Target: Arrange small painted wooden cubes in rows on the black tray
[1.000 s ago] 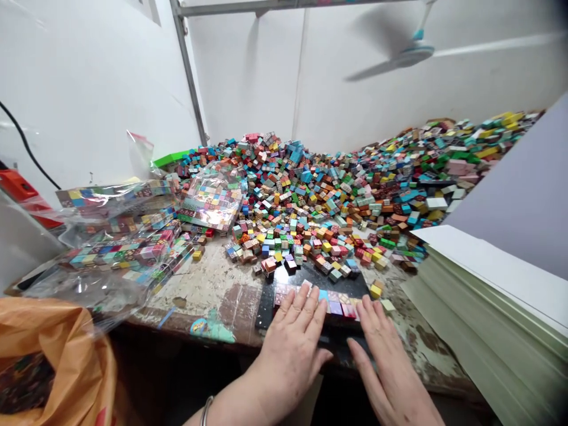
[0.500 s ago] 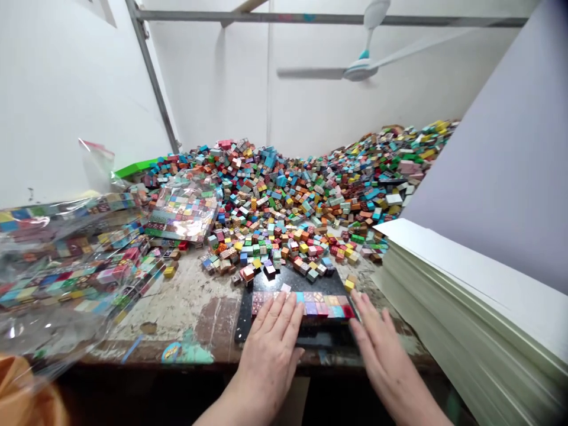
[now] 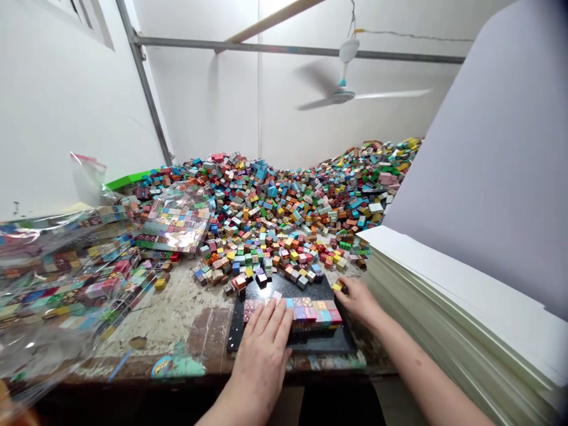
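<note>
A black slab [image 3: 275, 344] lies at the near edge of the worn table [image 3: 177, 307]. On it sits a tight row of small coloured blocks [image 3: 317, 311]. My left hand [image 3: 261, 346] lies flat with fingers stretched over the left part of that row. My right hand [image 3: 359, 300] is at the slab's right edge, fingers curled around a small yellow block [image 3: 338, 287].
A huge heap of loose coloured blocks [image 3: 288, 201] fills the table's back. Clear bags of packed blocks [image 3: 66, 266] lie at the left. A tall stack of white sheets [image 3: 461, 307] stands at the right. A ceiling fan [image 3: 344, 89] hangs above.
My right hand has left the near side of the slab and moved forward and right to the yellow block. The view has tilted upward. My left hand stays on the row.
</note>
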Motion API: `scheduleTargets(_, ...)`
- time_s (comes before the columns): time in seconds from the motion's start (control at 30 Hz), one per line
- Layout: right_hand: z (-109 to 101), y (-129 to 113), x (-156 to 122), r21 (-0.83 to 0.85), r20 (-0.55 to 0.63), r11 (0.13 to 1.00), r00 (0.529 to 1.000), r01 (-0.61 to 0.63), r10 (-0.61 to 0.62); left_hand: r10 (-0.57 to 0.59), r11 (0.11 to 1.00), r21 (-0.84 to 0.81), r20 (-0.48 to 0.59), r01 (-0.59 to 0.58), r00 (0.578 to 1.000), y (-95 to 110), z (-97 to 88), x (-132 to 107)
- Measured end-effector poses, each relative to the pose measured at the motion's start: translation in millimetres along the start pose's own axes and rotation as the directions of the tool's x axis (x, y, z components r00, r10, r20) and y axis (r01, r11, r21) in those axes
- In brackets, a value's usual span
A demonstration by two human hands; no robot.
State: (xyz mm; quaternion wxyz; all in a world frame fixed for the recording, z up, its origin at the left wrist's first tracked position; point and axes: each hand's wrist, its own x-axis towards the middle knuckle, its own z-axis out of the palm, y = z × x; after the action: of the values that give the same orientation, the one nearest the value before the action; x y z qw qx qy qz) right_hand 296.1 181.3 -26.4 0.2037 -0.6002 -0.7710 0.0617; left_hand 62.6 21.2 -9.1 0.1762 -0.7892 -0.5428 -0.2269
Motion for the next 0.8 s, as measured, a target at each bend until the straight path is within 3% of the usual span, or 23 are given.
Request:
scheduleTargets(0.17, -30, -15, -17, 0.176, -0.014, 0.983, 0.998, 0.056, -0.055, -0.003, 1.0, -0.011, 0.063, 0.004, 0.998, 1, -2.6, 1)
scheduleTargets(0.3, -45, -41, -42, 0.379, 0.066, 0.9, 0.964, 0.213, -0.256, -0.007, 1.0, -0.02, 0.083, 0.009, 0.997, 2, -2.9, 2)
scheduleTargets(0.47, -44, -57, -49, 0.35, 0.071, 0.863, 0.908, 0.365, -0.413, 0.0, 1.0, -0.021, 0.089, 0.002, 0.996, 0, -2.5, 0)
scheduleTargets(0.67, -39, -60, -45, 0.376, 0.085, 0.847, 0.896, 0.377, -0.436, 0.009, 1.0, -0.01, 0.091, -0.008, 0.996, 1, -3.6, 1)
scheduleTargets(0.8, -46, -57, -47, 0.403, 0.125, 0.866, 0.919, 0.298, -0.374, 0.014, 1.0, 0.02, 0.048, -0.015, 0.999, 1, -1.4, 0)
